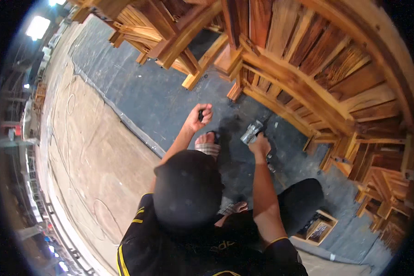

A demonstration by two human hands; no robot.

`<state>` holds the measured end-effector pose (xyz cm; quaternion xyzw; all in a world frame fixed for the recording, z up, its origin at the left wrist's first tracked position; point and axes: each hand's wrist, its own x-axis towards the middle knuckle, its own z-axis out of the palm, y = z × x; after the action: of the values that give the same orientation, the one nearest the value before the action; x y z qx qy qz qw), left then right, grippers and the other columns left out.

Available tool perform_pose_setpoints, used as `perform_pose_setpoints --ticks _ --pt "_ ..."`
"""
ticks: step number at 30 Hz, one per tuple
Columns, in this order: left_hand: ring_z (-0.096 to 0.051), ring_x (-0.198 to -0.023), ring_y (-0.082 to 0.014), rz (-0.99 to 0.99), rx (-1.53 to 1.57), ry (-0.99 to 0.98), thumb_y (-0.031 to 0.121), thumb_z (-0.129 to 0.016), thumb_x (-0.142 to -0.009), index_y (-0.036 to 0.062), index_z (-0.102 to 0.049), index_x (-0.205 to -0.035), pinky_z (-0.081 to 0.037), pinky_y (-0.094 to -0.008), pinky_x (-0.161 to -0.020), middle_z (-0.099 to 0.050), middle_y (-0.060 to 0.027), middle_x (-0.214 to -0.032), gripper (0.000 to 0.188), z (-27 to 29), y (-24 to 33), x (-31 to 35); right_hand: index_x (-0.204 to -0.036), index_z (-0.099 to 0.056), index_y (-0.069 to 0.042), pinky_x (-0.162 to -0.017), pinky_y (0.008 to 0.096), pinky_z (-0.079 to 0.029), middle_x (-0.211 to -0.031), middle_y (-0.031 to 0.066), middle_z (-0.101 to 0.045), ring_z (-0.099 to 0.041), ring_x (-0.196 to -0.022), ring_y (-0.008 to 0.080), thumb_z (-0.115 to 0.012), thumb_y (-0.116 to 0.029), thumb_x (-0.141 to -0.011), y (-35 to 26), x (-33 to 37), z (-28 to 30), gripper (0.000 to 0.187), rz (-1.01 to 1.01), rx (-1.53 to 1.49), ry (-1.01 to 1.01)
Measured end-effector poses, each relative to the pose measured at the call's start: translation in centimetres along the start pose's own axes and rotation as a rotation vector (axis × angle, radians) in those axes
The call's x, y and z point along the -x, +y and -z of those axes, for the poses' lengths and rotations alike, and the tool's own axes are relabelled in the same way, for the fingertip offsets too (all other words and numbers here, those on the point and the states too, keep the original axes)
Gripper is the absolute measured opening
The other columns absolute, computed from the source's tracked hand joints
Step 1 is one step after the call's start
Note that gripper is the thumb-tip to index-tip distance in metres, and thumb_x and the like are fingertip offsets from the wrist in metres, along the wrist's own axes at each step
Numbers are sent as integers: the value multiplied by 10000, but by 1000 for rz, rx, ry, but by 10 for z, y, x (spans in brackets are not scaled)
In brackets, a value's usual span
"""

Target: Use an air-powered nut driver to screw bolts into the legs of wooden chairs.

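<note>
Logging from my remote post: the curved, slatted wooden furniture (318, 94) looks largely assembled, its streaked honey-to-dark-brown boards and rails resting on the scuffed dark floor mat (124, 87), though I cannot tell which joints, if any, remain unfastened. I note a lidless rectangular wooden box (328, 232) at lower right, its small contents too blurred to identify. The silver metallic power tool (251, 133) sits wrapped in my right hand's (261, 144) closed grip, apart from the wood, while my left hand (205, 116) curls tightly around a small black object (200, 115).
</note>
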<state>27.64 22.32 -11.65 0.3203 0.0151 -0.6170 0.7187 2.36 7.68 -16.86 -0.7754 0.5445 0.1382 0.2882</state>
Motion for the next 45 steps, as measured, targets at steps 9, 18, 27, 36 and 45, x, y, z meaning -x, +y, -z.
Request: perform_pose_setpoints --ticks 9,18,27,36,45 --pt "-529 -769 -142 -521 -810 0 93 -489 -849 -22 -554 -1178 -450 -256 -772 -572 -60 -852 355 30 -4 124 -1146 -569 -140 -868 428 -477 -1115 155 -620 -574 -1073 338 -724 -224 -603 9 22 -14 571 -93 -15 -64" --pt "-397 -530 -89 408 -240 -200 102 -481 -898 -63 -521 -1166 -338 -230 -430 -485 -22 -693 317 71 34 45 -978 -600 -64 -758 470 -491 -916 194 -649 -608 -903 399 -665 -192 -675 13 0 -45 335 -17 -74 426" --pt "-414 -498 -87 584 -46 -163 163 -451 -973 -47 -454 -1268 -294 -225 -396 -476 -21 -677 362 71 -17 1 -1108 -563 -93 -765 470 -498 -1026 211 -617 -601 -948 384 -684 -126 -653 -26 27 -48 472 -243 -208 419" --pt "-405 -458 -107 783 -436 -275 147 -364 -938 -99 -492 -1191 -300 -230 -394 -541 -75 -690 376 55 -15 -22 -1094 -490 -84 -667 468 -526 -962 214 -598 -628 -810 412 -748 -134 -639 -53 80 -73 525 -240 -87 331" --pt "-433 -522 -106 796 -348 -333 170 -500 -939 51 -487 -1052 -291 -220 -407 -521 -74 -728 164 49 -24 -49 -1074 -580 -22 -759 456 -488 -991 213 -614 -592 -919 402 -669 -103 -582 -79 127 -80 507 -292 -421 647"
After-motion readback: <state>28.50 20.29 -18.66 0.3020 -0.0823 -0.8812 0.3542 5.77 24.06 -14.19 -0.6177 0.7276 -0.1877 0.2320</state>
